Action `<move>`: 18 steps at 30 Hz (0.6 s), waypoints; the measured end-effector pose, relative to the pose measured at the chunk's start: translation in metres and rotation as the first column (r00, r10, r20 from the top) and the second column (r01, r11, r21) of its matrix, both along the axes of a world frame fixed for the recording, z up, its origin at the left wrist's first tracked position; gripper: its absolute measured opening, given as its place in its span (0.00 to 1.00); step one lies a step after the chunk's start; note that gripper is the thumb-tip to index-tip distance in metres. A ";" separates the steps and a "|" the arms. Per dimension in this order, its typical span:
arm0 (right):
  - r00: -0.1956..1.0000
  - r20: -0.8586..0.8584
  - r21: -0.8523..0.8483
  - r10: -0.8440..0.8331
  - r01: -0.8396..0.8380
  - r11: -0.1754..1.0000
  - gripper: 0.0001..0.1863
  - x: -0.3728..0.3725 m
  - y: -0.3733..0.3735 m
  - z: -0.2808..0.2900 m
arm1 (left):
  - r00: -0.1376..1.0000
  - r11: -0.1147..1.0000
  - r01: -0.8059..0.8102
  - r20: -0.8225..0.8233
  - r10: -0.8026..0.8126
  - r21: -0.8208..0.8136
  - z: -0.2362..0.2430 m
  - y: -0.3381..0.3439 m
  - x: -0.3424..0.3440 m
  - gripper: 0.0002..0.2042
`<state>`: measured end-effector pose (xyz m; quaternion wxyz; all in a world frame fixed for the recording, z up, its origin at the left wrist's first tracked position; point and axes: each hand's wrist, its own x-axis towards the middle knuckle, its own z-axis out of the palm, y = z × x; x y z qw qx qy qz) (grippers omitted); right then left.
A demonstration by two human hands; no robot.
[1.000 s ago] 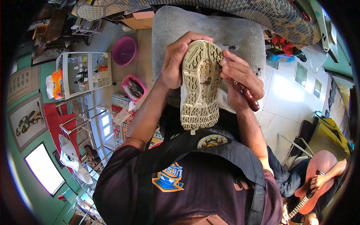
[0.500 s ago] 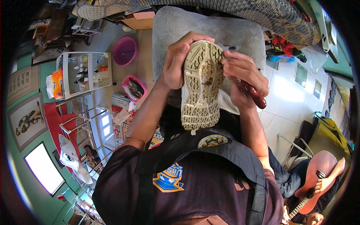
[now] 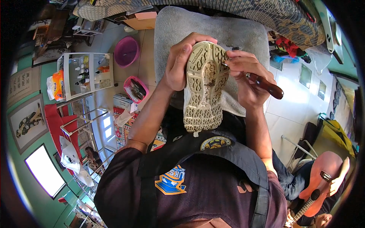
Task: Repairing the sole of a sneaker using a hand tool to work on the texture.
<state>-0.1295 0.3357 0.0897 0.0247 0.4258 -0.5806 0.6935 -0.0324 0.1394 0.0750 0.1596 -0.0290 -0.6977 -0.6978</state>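
A shoe (image 3: 203,102) is held sole up, its cream tread worn and dirty around the recessed centre, above my lap. My left hand (image 3: 178,64) grips its left side and upper end, with the thumb along the edge. My right hand (image 3: 251,81) holds a tool (image 3: 270,86) with a dark red-brown wooden handle and thin metal near the fingers, against the upper right of the sole; its tip is too small to make out. A grey padded seat (image 3: 171,22) lies beneath and beyond the shoe.
Pink basins (image 3: 127,52) and a glass-topped shelf (image 3: 85,72) with bottles stand at left, near a metal rack (image 3: 81,121). A patterned mat (image 3: 289,15) borders the top. At lower right, another person's hand (image 3: 334,184) is on a guitar (image 3: 317,171).
My right hand has shifted slightly right and tilted, so the wooden handle sits higher and further right. The shoe stays nearly still. The other person's hand on the guitar has moved.
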 end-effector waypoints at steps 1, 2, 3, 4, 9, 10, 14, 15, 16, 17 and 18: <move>1.000 -0.004 -0.002 0.002 -0.002 1.000 0.10 0.000 0.000 0.001 | 1.000 1.000 0.001 0.000 -0.001 -0.019 0.000 -0.001 0.000 0.36; 1.000 -0.027 0.032 -0.003 0.004 0.999 0.11 0.000 0.001 0.003 | 1.000 1.000 0.005 -0.004 -0.005 -0.016 0.000 -0.001 0.000 0.36; 0.998 -0.056 0.053 -0.008 0.011 0.999 0.11 -0.001 0.002 0.004 | 1.000 1.000 0.003 0.000 -0.003 -0.014 0.000 -0.001 0.001 0.36; 0.999 -0.050 0.067 -0.008 0.012 0.998 0.11 -0.001 0.003 0.005 | 1.000 1.000 0.003 0.002 -0.003 -0.017 -0.001 -0.001 0.001 0.36; 0.987 -0.156 0.097 -0.026 0.041 0.994 0.14 -0.001 0.004 0.003 | 1.000 1.000 0.002 0.019 -0.002 0.007 -0.001 0.000 0.001 0.36; 0.987 -0.160 0.090 -0.026 0.041 0.995 0.14 0.001 0.003 0.002 | 1.000 1.000 0.003 0.016 -0.004 0.023 -0.001 0.001 0.001 0.35; 0.976 -0.204 0.054 -0.080 0.093 0.994 0.16 0.007 0.000 -0.007 | 0.995 0.996 -0.078 -0.065 0.080 0.032 -0.003 0.006 -0.001 0.31; 0.973 -0.207 0.029 -0.103 0.111 0.993 0.16 0.008 0.000 -0.009 | 0.995 0.997 -0.072 -0.062 0.074 0.038 -0.002 0.006 -0.001 0.31; 0.974 -0.202 0.038 -0.102 0.112 0.993 0.16 0.009 -0.001 -0.010 | 0.996 0.997 -0.065 -0.060 0.068 0.044 -0.002 0.006 -0.001 0.31; 0.973 -0.195 0.033 -0.124 0.133 0.991 0.15 0.009 -0.001 -0.011 | 0.996 0.997 -0.064 -0.059 0.067 0.045 -0.002 0.007 -0.001 0.31; 0.971 -0.188 0.028 -0.145 0.153 0.988 0.15 0.008 -0.001 -0.011 | 0.996 0.996 -0.062 -0.053 0.065 0.056 -0.002 0.007 -0.001 0.31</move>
